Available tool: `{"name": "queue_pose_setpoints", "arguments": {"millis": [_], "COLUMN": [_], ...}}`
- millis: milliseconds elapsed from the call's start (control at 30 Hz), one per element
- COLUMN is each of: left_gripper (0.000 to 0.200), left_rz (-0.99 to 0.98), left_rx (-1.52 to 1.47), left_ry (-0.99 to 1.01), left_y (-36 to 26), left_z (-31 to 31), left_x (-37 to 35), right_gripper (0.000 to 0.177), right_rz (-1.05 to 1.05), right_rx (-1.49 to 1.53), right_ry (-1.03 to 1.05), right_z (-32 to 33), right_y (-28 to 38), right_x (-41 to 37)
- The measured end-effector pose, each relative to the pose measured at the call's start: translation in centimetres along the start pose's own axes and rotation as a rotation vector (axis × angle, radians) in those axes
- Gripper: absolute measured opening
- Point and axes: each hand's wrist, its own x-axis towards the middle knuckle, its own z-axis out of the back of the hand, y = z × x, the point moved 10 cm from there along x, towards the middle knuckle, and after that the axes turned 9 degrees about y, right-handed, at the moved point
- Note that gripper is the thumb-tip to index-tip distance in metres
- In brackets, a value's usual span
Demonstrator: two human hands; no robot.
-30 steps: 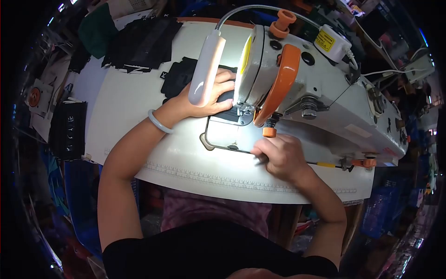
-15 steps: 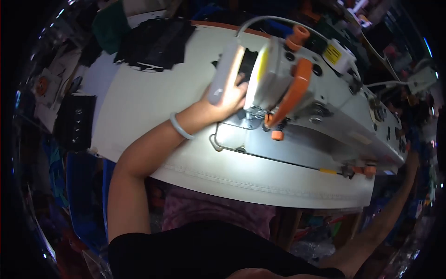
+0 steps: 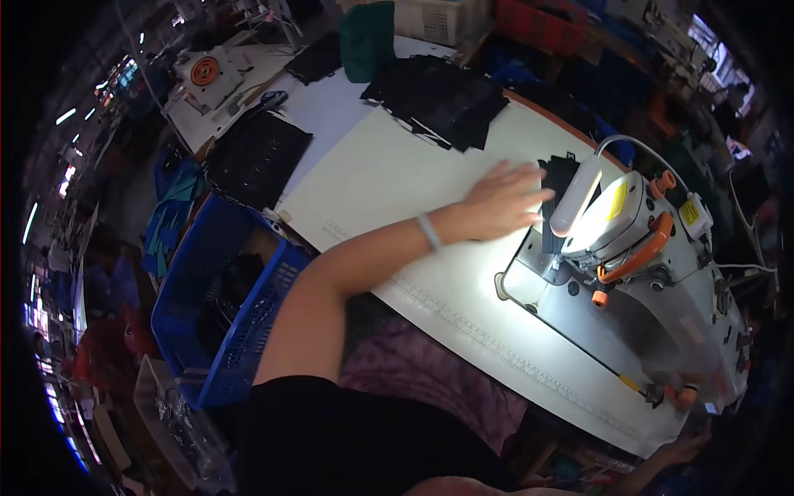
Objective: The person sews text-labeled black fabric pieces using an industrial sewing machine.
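Note:
My left hand (image 3: 506,202), with a pale band at the wrist, is over the white sewing table (image 3: 389,194). Its fingers are spread and slightly blurred, the tips right by a black fabric piece (image 3: 552,198) that lies at the presser foot of the sewing machine (image 3: 670,273). A lit lamp (image 3: 576,197) on a bent neck shines beside the machine head. Low at the right, my right hand (image 3: 686,446) shows dimly by the table's end, its fingers lost in shadow.
Black fabric pieces (image 3: 438,99) lie stacked at the table's far side, next to a green cloth (image 3: 366,41). A blue crate (image 3: 269,318) with dark items stands left of the table, below another black piece (image 3: 258,157). A red basket (image 3: 542,29) is at the back.
My left hand has drawn away leftward from the machine head, and its fingers have spread. The view has swung left, showing more of the blue crate. My right hand appears lower, by the table's end.

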Motion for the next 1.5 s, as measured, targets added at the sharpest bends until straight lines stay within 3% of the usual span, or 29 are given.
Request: {"name": "queue_pose_setpoints", "arguments": {"millis": [100, 167, 200, 233, 300, 367, 400, 467, 533, 633, 767, 900, 1033, 1133, 1233, 1300, 1467, 1500], "left_gripper": [0.050, 0.048, 0.048, 0.050, 0.053, 0.058, 0.063, 0.076, 0.079, 0.087, 0.088, 0.085, 0.080, 0.074, 0.074, 0.076, 0.077, 0.077], "left_rz": [0.259, 0.522, 0.685, 0.845, 0.935, 0.972, 0.973, 0.957, 0.932, 0.848, 0.727, 0.798, 0.859, 0.625, 0.564, 0.549, 0.511, 0.487], "left_rx": [0.091, 0.323, 0.508, 0.479, 0.649, 0.719, 0.728, 0.723, 0.773, 0.869, 0.854, 0.563, 0.302, 0.263, 0.228, 0.329, 0.188, 0.236], "left_ry": [0.050, -0.214, -0.205, -0.212, -0.200, -0.182, 0.026, 0.449, 0.464, 0.486, 0.375, 0.383, 0.162, -0.070, -0.040, 0.119, 0.119, 0.240], "left_y": [9.3, 15.5, 18.5, 21.1, 23.2, 21.4, 19.5, 17.2, 17.6, 19.5, 22.7, 24.0, 23.6, 18.2, 14.4, 12.6, 10.7, 9.7], "left_z": [6.5, 14.0, 17.3, 20.5, 24.6, 26.1, 26.1, 25.2, 25.5, 25.0, 24.9, 25.9, 27.6, 27.3, 23.8, 20.7, 21.9, 21.2], "left_x": [-7.4, -15.6, -19.8, -24.2, -31.7, -35.2, -35.0, -35.9, -37.1, -38.0, -38.8, -39.1, -37.8, -35.5, -34.2, -33.0, -30.9, -30.1], "right_gripper": [0.045, 0.041, 0.041, 0.038, 0.036, 0.029, 0.029, 0.026, 0.026, 0.026, 0.024, 0.025, 0.028, 0.028, 0.027, 0.026, 0.025, 0.024], "right_rz": [0.012, -0.083, -0.082, -0.080, -0.069, 0.161, 0.172, 0.412, 0.545, 0.493, 0.504, 0.505, 0.392, 0.388, 0.367, 0.321, 0.329, 0.323], "right_rx": [0.041, 0.132, 0.142, 0.236, 0.339, 0.069, 0.077, 0.043, 0.030, -0.019, -0.028, -0.039, -0.007, 0.028, 0.057, 0.072, 0.041, 0.040], "right_ry": [0.043, 0.052, 0.049, 0.152, 0.257, 0.500, 0.507, 0.627, 0.692, 0.735, 0.848, 0.881, 0.900, 0.895, 0.914, 0.939, 0.955, 0.948], "right_z": [-0.7, -1.9, -2.8, -5.0, -7.7, -11.4, -12.4, -14.9, -16.4, -18.4, -20.1, -20.8, -21.6, -21.7, -22.1, -22.3, -22.2, -22.2], "right_y": [-0.5, -2.9, -3.4, -3.8, -2.6, 2.7, 3.7, 7.3, 11.3, 16.3, 17.5, 17.6, 17.1, 16.7, 15.9, 15.2, 15.6, 15.6], "right_x": [-1.6, -3.4, -4.5, -5.9, -8.6, -12.2, -13.2, -16.0, -18.7, -21.2, -22.7, -24.3, -25.0, -24.9, -24.9, -24.8, -25.2, -25.2]}}
